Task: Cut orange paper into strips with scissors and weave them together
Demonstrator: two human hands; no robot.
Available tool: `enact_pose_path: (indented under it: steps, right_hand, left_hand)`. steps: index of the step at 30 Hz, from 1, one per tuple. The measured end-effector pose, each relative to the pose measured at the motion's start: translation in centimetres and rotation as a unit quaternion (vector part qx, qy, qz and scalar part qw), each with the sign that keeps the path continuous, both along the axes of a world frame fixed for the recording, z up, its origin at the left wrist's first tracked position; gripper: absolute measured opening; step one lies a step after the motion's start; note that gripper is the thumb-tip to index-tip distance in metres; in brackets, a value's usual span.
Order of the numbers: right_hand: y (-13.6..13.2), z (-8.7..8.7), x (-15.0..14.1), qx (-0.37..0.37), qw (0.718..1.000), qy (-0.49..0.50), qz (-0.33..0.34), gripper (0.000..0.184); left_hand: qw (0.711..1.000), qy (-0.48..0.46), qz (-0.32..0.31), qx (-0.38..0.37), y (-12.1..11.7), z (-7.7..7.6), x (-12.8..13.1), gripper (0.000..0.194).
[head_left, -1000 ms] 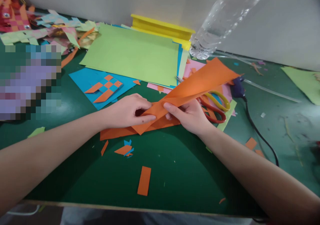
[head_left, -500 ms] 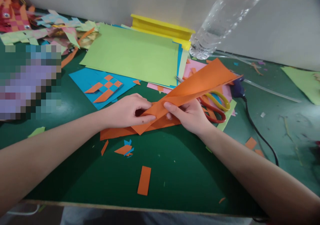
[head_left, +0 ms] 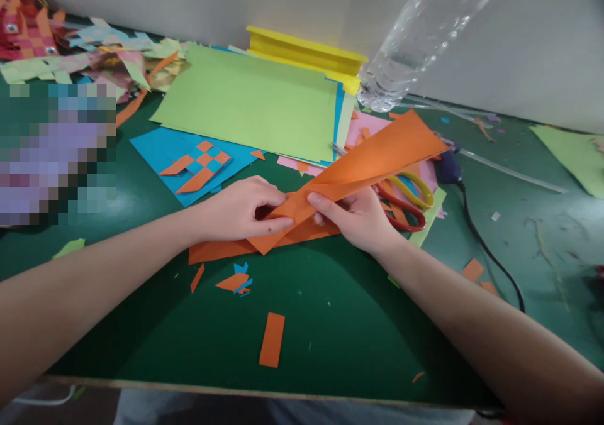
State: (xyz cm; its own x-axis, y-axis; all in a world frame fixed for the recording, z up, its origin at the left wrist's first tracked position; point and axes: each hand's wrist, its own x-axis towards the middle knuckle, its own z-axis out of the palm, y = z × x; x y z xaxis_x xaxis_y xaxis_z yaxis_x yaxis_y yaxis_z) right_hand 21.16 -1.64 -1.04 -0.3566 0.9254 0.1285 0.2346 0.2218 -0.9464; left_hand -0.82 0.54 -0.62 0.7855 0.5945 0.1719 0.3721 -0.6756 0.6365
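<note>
Folded orange paper (head_left: 372, 151), held slantwise above the front middle of the worktop (head_left: 330, 343), its broad end raised toward the upper right. The left hand (head_left: 236, 211) has its grip closed at the lower end, thumb and fingertips against the paper. The right hand (head_left: 361, 220) has its grip closed near the paper's middle, thumb on top and the other fingers partly hidden beneath. A second orange piece (head_left: 205, 253) shows below both hands; whether the two are joined cannot be told. Just beyond the right hand are scissors (head_left: 416, 227) with red and yellow handles, partly covered. In front of the hands lie small orange and blue scraps (head_left: 233, 282) and an orange rectangle (head_left: 272, 340). Beyond the left hand, a checkered paper fish (head_left: 204, 160) rests on a blue sheet (head_left: 153, 151). Farther back: stacked green sheets (head_left: 250, 101), a yellow folded strip (head_left: 306, 49) and a clear bottle (head_left: 415, 41). At right, a black cable (head_left: 493, 249) runs from a dark blue object (head_left: 448, 168); at far left, heaped woven paper (head_left: 94, 60).
</note>
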Motion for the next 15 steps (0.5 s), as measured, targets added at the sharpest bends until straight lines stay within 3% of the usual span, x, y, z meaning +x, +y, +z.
enact_pose_path:
  steps: [15]
  right_hand:
    - [-0.06,0.01,-0.19,-0.012,1.000,0.008,-0.011,0.035]
  left_hand:
    - [1.000,0.007,0.008,0.004,-0.11,0.28,0.08,0.043]
